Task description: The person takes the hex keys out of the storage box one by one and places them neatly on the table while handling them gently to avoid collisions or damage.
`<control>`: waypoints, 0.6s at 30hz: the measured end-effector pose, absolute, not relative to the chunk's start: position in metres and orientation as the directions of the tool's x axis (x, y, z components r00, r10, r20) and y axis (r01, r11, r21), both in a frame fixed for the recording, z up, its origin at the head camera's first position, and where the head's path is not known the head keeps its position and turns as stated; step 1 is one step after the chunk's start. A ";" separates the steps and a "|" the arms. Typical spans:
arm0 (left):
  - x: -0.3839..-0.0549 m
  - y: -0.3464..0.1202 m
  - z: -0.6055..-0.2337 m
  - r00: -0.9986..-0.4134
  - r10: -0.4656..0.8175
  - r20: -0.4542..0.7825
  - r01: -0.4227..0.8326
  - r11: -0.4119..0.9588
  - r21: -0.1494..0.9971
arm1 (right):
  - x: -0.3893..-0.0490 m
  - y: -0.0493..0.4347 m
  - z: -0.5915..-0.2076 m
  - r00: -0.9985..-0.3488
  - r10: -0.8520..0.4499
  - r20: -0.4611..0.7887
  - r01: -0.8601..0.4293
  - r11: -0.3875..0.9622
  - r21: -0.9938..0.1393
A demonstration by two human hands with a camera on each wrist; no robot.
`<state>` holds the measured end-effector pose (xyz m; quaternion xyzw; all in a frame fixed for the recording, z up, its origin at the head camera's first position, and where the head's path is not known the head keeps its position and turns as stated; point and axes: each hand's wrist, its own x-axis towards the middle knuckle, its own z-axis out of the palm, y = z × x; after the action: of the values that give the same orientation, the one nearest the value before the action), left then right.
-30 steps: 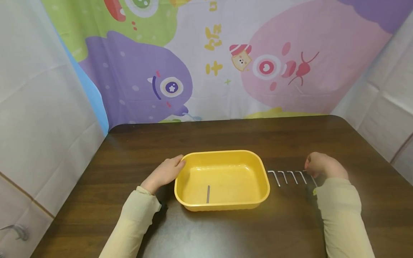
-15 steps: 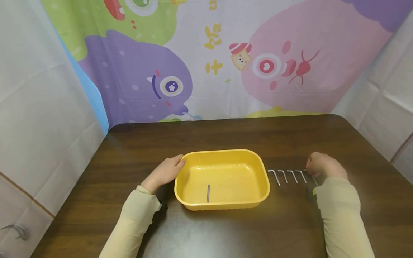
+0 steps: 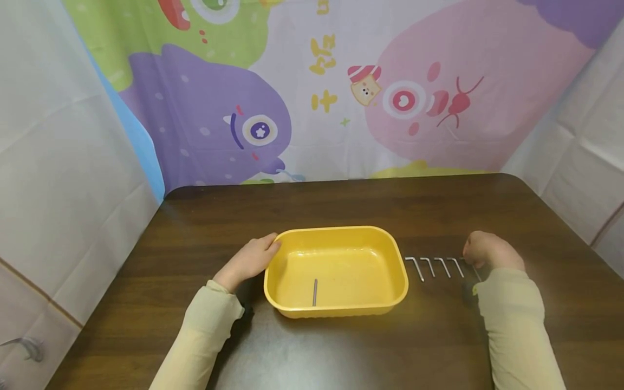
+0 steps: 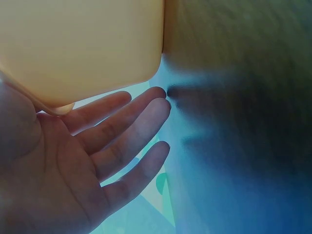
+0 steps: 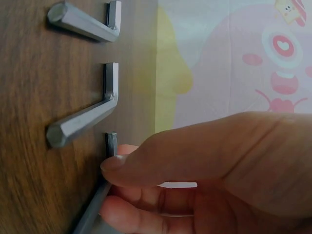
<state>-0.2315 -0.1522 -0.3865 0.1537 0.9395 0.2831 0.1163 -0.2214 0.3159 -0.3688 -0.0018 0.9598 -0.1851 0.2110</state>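
Note:
My left hand (image 3: 248, 261) holds the left end of a yellow plastic tray (image 3: 336, 312), with the thumb over its rim. In the left wrist view the fingers (image 4: 131, 141) are extended and spread beside the outer wall. Inside the tray lies a thin grey rod (image 3: 314, 292). To the right, a row of L-shaped hex keys (image 3: 440, 265) lies on the table. At the row's right end my right hand (image 3: 494, 252) pinches a hex key (image 5: 92, 207) near its bend, between thumb and fingers. The hand covers part of that key.
The dark wood table (image 3: 336, 203) ends at a printed cartoon cloth (image 3: 322, 146) behind. Pale sheets hang at both sides. The row of hex keys starts close to the tray's right wall. Beside the pinched key lies a neighbouring hex key (image 5: 83, 121).
My right hand has shifted very slightly to the right at the end of the row. The left hand, the tray and the rod look still.

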 end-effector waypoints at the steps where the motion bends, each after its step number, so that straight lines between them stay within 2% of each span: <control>1: -0.231 -0.152 -0.386 -0.926 0.355 -0.130 0.224 0.792 0.568 | -0.221 0.316 -0.368 -0.913 -0.087 -0.399 0.069 0.931 -0.359; 18: -0.231 -0.153 -0.387 -0.925 0.344 -0.161 0.200 0.802 0.562 | -0.220 0.315 -0.369 -0.914 -0.063 -0.401 0.089 0.933 -0.350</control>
<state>-0.2315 -0.1526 -0.3870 0.1445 0.9406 0.2791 0.1285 -0.2197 0.3148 -0.3687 0.0069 0.9609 -0.1835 0.2074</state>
